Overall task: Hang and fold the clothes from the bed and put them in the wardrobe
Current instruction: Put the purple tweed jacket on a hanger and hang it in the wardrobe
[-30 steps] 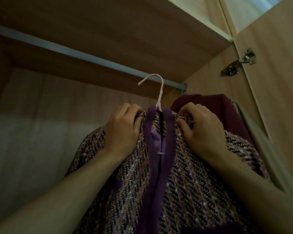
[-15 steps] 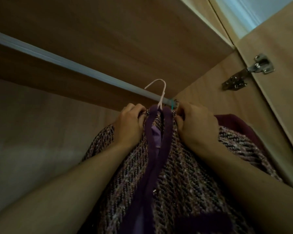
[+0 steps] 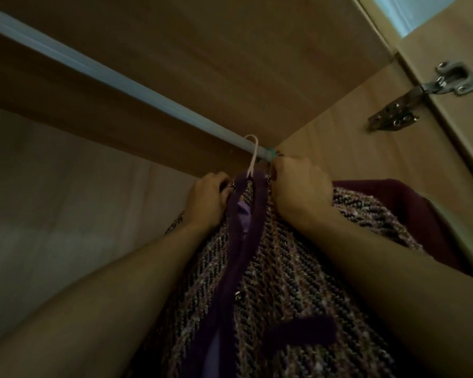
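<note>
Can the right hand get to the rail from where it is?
Probably yes. The right hand grips the jacket just under the rail, with nothing between them; it would have to let go first.

Raised the purple-trimmed tweed jacket [image 3: 284, 268] toward the pale metal wardrobe rail [image 3: 115, 77]. Brought the thin pink wire hanger hook [image 3: 253, 148], earlier clear below, up over the rail near its right end. Lifted left hand [image 3: 208, 203] and right hand [image 3: 301, 192] along with it.
</note>
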`<control>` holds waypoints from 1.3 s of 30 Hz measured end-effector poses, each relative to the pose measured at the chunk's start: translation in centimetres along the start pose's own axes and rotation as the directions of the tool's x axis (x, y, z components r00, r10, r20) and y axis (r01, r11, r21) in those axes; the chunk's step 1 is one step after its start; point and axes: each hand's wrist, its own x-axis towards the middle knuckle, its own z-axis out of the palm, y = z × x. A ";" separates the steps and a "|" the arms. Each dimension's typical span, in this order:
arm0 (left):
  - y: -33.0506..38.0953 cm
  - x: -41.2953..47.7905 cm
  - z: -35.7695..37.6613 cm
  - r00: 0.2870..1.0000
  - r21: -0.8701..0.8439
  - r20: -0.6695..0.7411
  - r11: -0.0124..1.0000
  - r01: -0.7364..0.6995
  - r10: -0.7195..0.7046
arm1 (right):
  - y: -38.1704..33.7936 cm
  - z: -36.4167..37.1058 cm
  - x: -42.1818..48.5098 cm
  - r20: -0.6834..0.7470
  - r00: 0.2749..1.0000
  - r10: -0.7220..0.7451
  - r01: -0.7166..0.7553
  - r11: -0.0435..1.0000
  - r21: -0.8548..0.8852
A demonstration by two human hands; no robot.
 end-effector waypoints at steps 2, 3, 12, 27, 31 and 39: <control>-0.8 -2.0 0.9 0.999 -0.049 -0.032 0.998 0.025 -0.027 | 0.1 0.4 -0.5 0.010 1.000 -0.014 0.014 0.999 -0.049; -0.9 -3.0 1.0 0.997 -0.098 -0.063 0.994 0.037 -0.044 | 0.3 0.4 -0.6 -0.009 1.000 -0.016 0.015 0.998 -0.060; -1.4 -13.6 4.1 0.966 -0.119 0.196 0.974 0.192 -0.167 | 0.9 0.9 -9.7 0.270 0.948 -0.169 0.266 0.888 -0.376; 2.4 -25.7 9.4 0.831 -0.555 0.527 0.668 0.495 -0.178 | 3.2 1.2 -20.9 0.508 0.857 -0.087 0.386 0.761 -0.521; 2.5 -27.5 5.1 0.720 -0.624 0.649 0.371 0.688 -0.244 | 2.2 -0.1 -23.8 0.550 0.831 -0.084 0.398 0.781 -0.482; 5.3 -33.6 -3.4 0.718 -0.492 0.611 0.552 0.674 -0.333 | -1.0 -3.9 -29.3 0.617 0.779 -0.107 0.410 0.832 -0.373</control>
